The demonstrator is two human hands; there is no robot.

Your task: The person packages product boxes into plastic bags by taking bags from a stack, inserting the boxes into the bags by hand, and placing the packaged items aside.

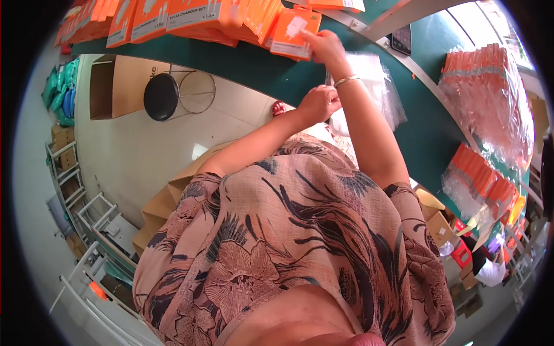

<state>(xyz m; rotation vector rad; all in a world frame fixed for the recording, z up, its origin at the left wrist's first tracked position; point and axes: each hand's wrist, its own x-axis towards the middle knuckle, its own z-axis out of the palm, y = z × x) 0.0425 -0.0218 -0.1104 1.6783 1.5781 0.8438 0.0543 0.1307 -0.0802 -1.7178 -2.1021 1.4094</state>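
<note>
My right hand point(326, 46), with a bangle on its wrist, pinches the right edge of an orange and white charger box point(294, 33) at the front of the packed row. Below it, my left hand point(321, 105) is closed, its fingers curled at the left edge of clear plastic bags point(372, 86). What lies between those fingertips is partly hidden. Behind the pinched box stand rows of similar orange charger boxes point(193, 14), packed tightly along the green table point(259, 64).
A phone point(401, 40) lies near a metal strip on the table. Bagged orange boxes point(487, 98) are piled at the right, with another bagged group point(479, 181) nearer me. A round black stool point(161, 97) and an open carton point(130, 86) stand on the floor. Another person point(490, 271) is at lower right.
</note>
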